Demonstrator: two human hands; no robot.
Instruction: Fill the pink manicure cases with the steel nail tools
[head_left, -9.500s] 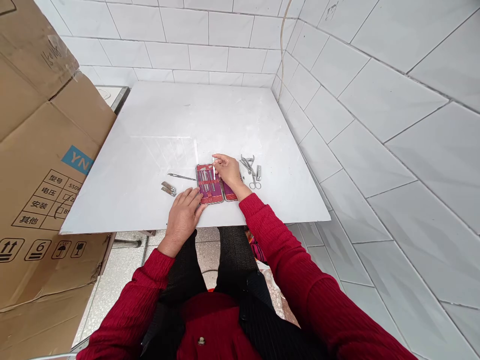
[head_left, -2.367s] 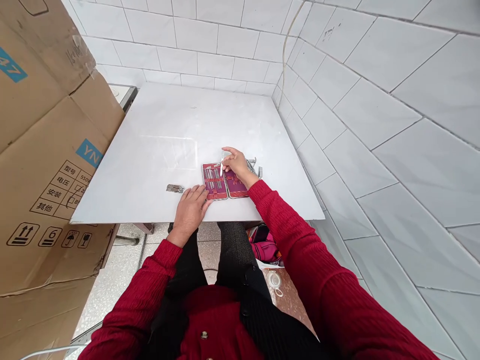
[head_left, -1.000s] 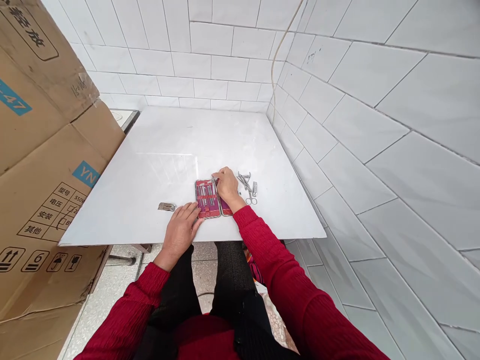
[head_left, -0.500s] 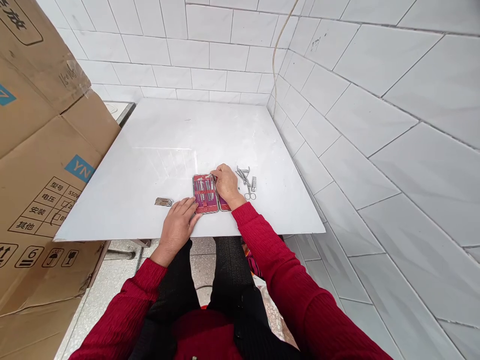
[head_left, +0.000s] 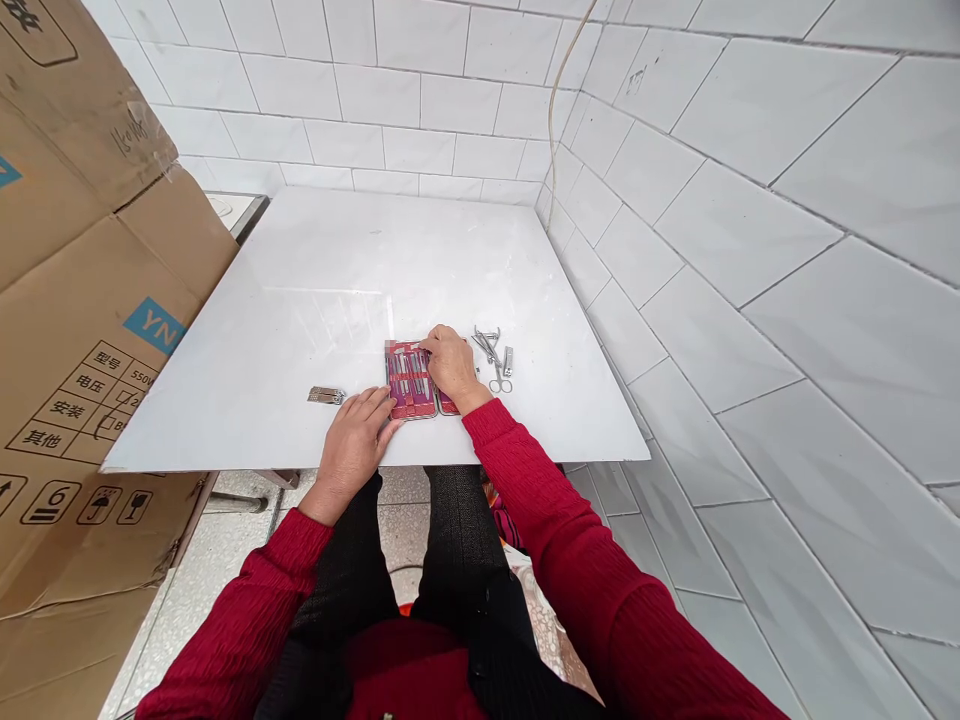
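Observation:
A manicure case (head_left: 412, 411) lies unfolded on the white tabletop, red and purple inside, with several slim metal tools held under a strap in its left half. Most of its right half is hidden by my right hand (head_left: 451, 368), whose thumb and fingers are pinched together near the far end of the tools. What sits between those fingertips is too small to make out. My left hand (head_left: 358, 432) grips the case's near left corner, fingers on its edge and thumb at the near side. A nail clipper (head_left: 326, 396) lies left of that hand.
Right of the case lie metal nippers (head_left: 486, 345), small scissors (head_left: 500, 385) and another small clipper (head_left: 508, 361). Tall cardboard boxes (head_left: 67, 290) stand along the left side of the white table (head_left: 322, 240). Tiled walls border its back and right, where a cable (head_left: 553, 110) hangs.
The view has shifted slightly. My right fingertips stay close to the case's far edge, with only a slight movement, and my left hand keeps its place on the corner.

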